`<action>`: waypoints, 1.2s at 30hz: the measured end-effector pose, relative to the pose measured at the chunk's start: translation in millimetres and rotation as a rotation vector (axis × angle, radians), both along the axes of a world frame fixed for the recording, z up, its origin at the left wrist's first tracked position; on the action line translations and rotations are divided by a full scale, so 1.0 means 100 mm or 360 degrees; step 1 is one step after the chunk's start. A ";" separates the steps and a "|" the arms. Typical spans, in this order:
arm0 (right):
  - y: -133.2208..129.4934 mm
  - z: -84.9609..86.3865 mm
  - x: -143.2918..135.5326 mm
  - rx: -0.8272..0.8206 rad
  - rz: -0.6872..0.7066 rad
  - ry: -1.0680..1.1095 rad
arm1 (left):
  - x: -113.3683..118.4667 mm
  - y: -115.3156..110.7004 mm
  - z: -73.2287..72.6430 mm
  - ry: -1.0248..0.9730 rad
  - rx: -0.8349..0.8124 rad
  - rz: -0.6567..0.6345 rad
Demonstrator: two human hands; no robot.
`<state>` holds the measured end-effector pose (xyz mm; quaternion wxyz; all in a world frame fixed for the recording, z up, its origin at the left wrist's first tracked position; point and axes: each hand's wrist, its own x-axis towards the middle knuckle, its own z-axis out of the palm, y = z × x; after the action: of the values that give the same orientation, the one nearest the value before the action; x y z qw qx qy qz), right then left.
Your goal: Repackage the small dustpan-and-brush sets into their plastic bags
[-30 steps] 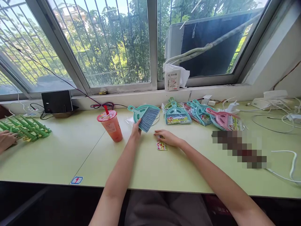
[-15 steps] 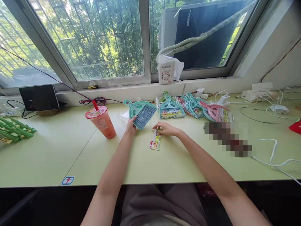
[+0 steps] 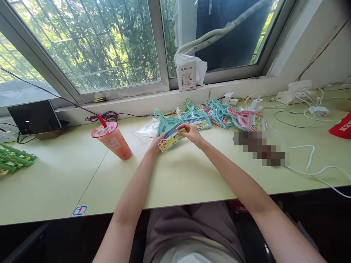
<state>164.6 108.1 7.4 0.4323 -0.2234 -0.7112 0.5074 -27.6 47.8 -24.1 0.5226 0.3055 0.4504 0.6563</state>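
Note:
My left hand [image 3: 157, 141] grips a teal mini dustpan with its brush [image 3: 166, 124] by the left side, the handle pointing up and away. Across the bristles lies a printed label card [image 3: 172, 140], bright with yellow, white and red. The fingers of my right hand [image 3: 192, 134] pinch the card's upper right end against the set. Just behind stands another teal dustpan set [image 3: 195, 116], in clear wrapping with a similar card. To its right are more teal sets [image 3: 221, 112] and a pink dustpan set [image 3: 245, 118].
A clear plastic bag [image 3: 146, 128] lies left of the dustpans. Further left stands an orange drink cup [image 3: 115, 143] with a red straw. A tablet [image 3: 34, 117] leans at the back left. White cables [image 3: 309, 160] and a red cap-like object [image 3: 341, 126] are on the right.
My right hand has lifted the label card off the table and laid it over the brush. The dustpan set has turned more upright, and the view has shifted slightly.

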 end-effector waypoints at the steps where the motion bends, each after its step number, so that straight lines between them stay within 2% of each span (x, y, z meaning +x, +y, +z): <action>1: 0.00 0.00 0.01 0.0080 -0.0149 -0.0040 | 0.04 -0.01 0.00 0.0007 -0.0004 -0.0034; 3: 0.02 -0.03 0.03 0.0247 -0.0421 -0.0171 | 0.09 -0.03 0.01 0.0037 -0.0017 -0.0057; 5: 0.04 -0.09 0.05 0.0356 -0.0585 -0.0279 | 0.12 -0.06 0.03 0.0076 -0.0020 -0.0057; 11: 0.08 -0.19 0.06 0.0457 -0.0711 -0.0335 | 0.15 -0.07 0.08 0.0250 0.0062 -0.0105; 14: 0.00 -0.16 0.06 0.0573 -0.0772 -0.0342 | 0.12 -0.01 0.05 0.0256 0.0090 -0.0004; 16: -0.05 -0.14 0.03 0.0531 -0.0946 -0.0272 | 0.08 0.04 0.04 0.0191 0.0112 0.0111; 18: -0.08 -0.14 -0.03 0.0277 -0.1066 -0.0137 | 0.04 0.07 0.05 0.0101 0.0145 0.0238; 19: -0.09 -0.15 -0.07 0.0078 -0.1005 -0.0075 | 0.02 0.07 0.07 0.0061 0.0167 0.0284; 20: -0.09 -0.18 -0.11 -0.0140 -0.0847 -0.0025 | 0.00 0.07 0.08 0.0029 0.0191 0.0312; 22: -0.09 -0.25 -0.22 -0.0501 -0.0368 0.0043 | 0.00 0.05 0.11 -0.0007 0.0234 0.0318; 24: -0.08 -0.34 -0.32 -0.0638 -0.0002 0.0129 | 0.04 0.04 0.11 -0.0023 0.0229 0.0267; 25: -0.08 -0.38 -0.36 -0.0637 0.0043 0.0189 | 0.07 0.04 0.11 -0.0030 0.0200 0.0233; 30: -0.05 -0.49 -0.40 -0.0822 -0.0254 0.0407 | 0.26 0.05 0.06 -0.0043 0.0060 0.0076; 36: -0.03 -0.44 -0.30 -0.1038 -0.0261 0.0494 | 0.25 0.09 0.05 0.0040 0.0046 0.0024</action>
<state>134.2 104.9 -36.2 0.4805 -0.3260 -0.4177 0.6988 -2.5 56.8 -19.5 0.5074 0.3179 0.4497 0.6628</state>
